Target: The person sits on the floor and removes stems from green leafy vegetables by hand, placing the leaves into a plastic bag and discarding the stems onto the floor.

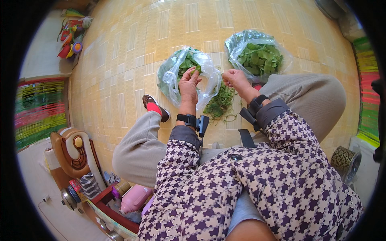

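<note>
My left hand pinches a small green leaf between thumb and fingers. It is over the near side of a clear plastic bag of leafy greens. To its right, my right hand has its fingers drawn together at the tips; any thin stem between them is too small to make out. Below and between the hands, a loose pile of green stems and trimmings lies on the floor. Beyond the right hand stands a second clear plastic bag, filled with broad green leaves.
Patterned yellow floor tiles spread around my legs. My shoe is left of the nearer bag. A brown-and-cream armrest and a pink thermos flask are at lower left. Colourful toys hang at upper left; a patterned round container stands at right.
</note>
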